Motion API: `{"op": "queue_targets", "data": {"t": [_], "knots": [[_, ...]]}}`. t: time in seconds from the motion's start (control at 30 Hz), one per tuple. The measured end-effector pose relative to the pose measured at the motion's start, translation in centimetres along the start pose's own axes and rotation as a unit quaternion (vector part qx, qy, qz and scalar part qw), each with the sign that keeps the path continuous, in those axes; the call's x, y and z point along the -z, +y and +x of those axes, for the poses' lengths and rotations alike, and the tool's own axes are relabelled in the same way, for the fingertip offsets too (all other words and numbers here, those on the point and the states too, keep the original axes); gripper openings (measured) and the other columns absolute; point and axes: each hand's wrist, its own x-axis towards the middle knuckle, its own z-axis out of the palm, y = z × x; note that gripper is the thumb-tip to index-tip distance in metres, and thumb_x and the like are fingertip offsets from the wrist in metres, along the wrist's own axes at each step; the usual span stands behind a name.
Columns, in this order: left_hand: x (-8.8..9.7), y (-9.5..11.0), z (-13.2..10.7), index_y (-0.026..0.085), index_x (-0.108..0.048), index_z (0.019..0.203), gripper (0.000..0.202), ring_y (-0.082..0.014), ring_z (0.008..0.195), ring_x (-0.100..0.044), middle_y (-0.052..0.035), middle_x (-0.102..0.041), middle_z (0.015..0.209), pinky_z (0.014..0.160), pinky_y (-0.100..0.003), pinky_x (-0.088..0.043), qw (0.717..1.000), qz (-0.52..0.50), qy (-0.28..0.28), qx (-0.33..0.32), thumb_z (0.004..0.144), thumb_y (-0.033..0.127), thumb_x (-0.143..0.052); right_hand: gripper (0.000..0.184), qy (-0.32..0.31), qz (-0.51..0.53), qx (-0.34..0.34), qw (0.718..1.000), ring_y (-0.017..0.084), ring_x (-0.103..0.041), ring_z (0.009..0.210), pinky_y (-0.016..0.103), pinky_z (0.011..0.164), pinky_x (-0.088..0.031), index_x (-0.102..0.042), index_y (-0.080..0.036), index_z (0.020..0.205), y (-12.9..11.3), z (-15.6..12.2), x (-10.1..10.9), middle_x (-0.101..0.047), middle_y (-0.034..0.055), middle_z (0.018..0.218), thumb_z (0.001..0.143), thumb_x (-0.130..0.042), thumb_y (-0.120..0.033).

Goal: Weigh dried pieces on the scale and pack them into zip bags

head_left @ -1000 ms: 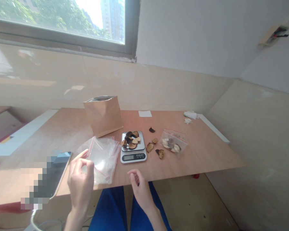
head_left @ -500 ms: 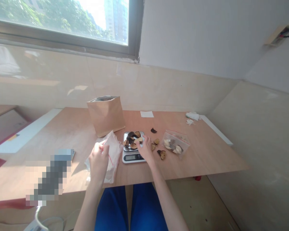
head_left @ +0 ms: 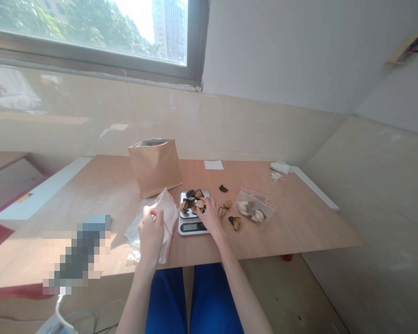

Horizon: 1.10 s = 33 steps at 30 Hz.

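My left hand (head_left: 151,232) pinches the red-striped mouth of a clear zip bag (head_left: 166,209) and holds it up just left of a small digital kitchen scale (head_left: 191,226). A pile of dark and tan dried slices (head_left: 192,200) lies on the scale's platform. My right hand (head_left: 212,217) rests over the platform's right edge with its fingers curled onto those slices. Whether a slice is gripped I cannot make out.
A brown paper pouch (head_left: 156,165) stands open behind the scale. Loose slices (head_left: 234,222) and a filled zip bag (head_left: 253,209) lie to the right on the wooden table (head_left: 299,222). More clear bags (head_left: 136,232) lie under my left hand. A blurred phone (head_left: 77,253) sits left.
My right hand reached from the table's front edge to the scale and settled on the slices. My left hand lifted one clear bag by its mouth toward the scale.
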Motion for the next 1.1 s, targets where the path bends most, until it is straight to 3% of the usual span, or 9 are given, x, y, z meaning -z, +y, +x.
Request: {"op": "queue_targets", "data": {"t": [0.13,0.27,0.4,0.67,0.8,0.9,0.97,1.03,1.1], "knots": [[-0.5,-0.5,-0.2,0.024,-0.034,0.066,0.018,-0.0244,0.093,-0.062,-0.0078,-0.067,0.100,0.077,-0.034,-0.044,1.000,-0.011,-0.006,-0.001,0.078,0.036,-0.037,0.023,0.000,-0.022,0.015,1.000,0.025,-0.051,0.101,0.038,0.088,-0.038,-0.060,-0.021,0.102,0.6,0.4,0.4,-0.057,0.0083,0.109,0.080,-0.056,-0.023],[-0.7,-0.8,-0.4,0.024,-0.034,0.067,0.018,-0.0250,0.102,-0.060,-0.0104,-0.063,0.117,0.080,-0.035,-0.044,1.000,-0.027,0.000,-0.002,0.078,0.037,-0.038,0.031,0.031,-0.017,0.025,0.999,0.026,-0.050,0.104,0.040,0.088,-0.038,-0.055,-0.019,0.112,0.7,0.2,0.1,-0.055,0.0100,0.110,0.081,-0.055,-0.022],[-0.6,-0.7,-0.6,0.024,-0.034,0.066,0.017,-0.0258,0.102,-0.060,-0.0110,-0.062,0.120,0.079,-0.036,-0.044,1.000,-0.025,-0.001,0.002,0.078,0.036,-0.038,0.043,0.043,0.006,0.077,0.996,0.027,-0.046,0.112,0.043,0.092,-0.038,-0.047,-0.021,0.125,0.0,-0.4,0.2,-0.049,0.0119,0.121,0.083,-0.055,-0.029],[-0.2,-0.2,-0.8,0.024,-0.035,0.066,0.016,-0.0274,0.101,-0.060,-0.0104,-0.067,0.099,0.077,-0.035,-0.044,1.000,-0.023,-0.003,0.012,0.077,0.034,-0.038,0.023,0.018,0.006,0.128,0.992,0.027,-0.051,0.105,0.043,0.092,-0.045,-0.061,-0.019,0.107,-0.1,-0.5,0.6,-0.058,0.0119,0.107,0.086,-0.053,-0.021],[-0.3,-0.1,-0.9,0.024,-0.033,0.065,0.016,-0.0264,0.098,-0.061,-0.0113,-0.066,0.104,0.077,-0.035,-0.044,0.999,-0.033,0.004,0.009,0.077,0.033,-0.039,0.024,0.028,-0.002,0.136,0.990,0.027,-0.053,0.103,0.042,0.089,-0.046,-0.062,-0.017,0.103,0.4,-0.2,1.0,-0.060,0.0130,0.107,0.083,-0.049,-0.013],[-0.4,0.0,-1.0,0.024,-0.033,0.066,0.016,-0.0262,0.101,-0.060,-0.0122,-0.064,0.114,0.079,-0.036,-0.043,0.999,-0.043,-0.002,0.013,0.078,0.033,-0.039,0.023,0.047,0.069,0.104,0.991,0.024,-0.058,0.096,0.041,0.087,-0.048,-0.062,-0.018,0.098,0.2,0.3,1.9,-0.064,0.0107,0.099,0.082,-0.047,-0.013],[-0.6,-0.1,-1.0,0.024,-0.034,0.067,0.016,-0.0256,0.102,-0.059,-0.0120,-0.062,0.117,0.080,-0.036,-0.043,0.999,-0.050,-0.005,0.015,0.079,0.033,-0.038,0.021,0.067,0.168,0.043,0.983,0.022,-0.061,0.088,0.039,0.082,-0.050,-0.062,-0.018,0.097,-0.6,0.6,2.6,-0.065,0.0089,0.093,0.082,-0.048,-0.019],[-0.8,-0.2,-1.1,0.024,-0.034,0.067,0.016,-0.0249,0.103,-0.059,-0.0117,-0.062,0.117,0.081,-0.035,-0.042,0.998,-0.055,-0.007,0.012,0.079,0.032,-0.039,0.024,0.065,0.308,-0.029,0.949,0.020,-0.062,0.081,0.034,0.072,-0.054,-0.060,-0.017,0.100,-1.9,0.7,3.2,-0.066,0.0075,0.090,0.082,-0.050,-0.029],[-1.0,-0.3,-1.2,0.024,-0.034,0.068,0.016,-0.0243,0.102,-0.059,-0.0116,-0.063,0.116,0.080,-0.035,-0.042,0.998,-0.060,-0.010,0.006,0.079,0.032,-0.039,0.034,0.017,0.444,-0.072,0.893,0.018,-0.062,0.077,0.029,0.062,-0.055,-0.058,-0.016,0.105,-3.8,0.7,3.7,-0.066,0.0065,0.089,0.079,-0.055,-0.038]]}}
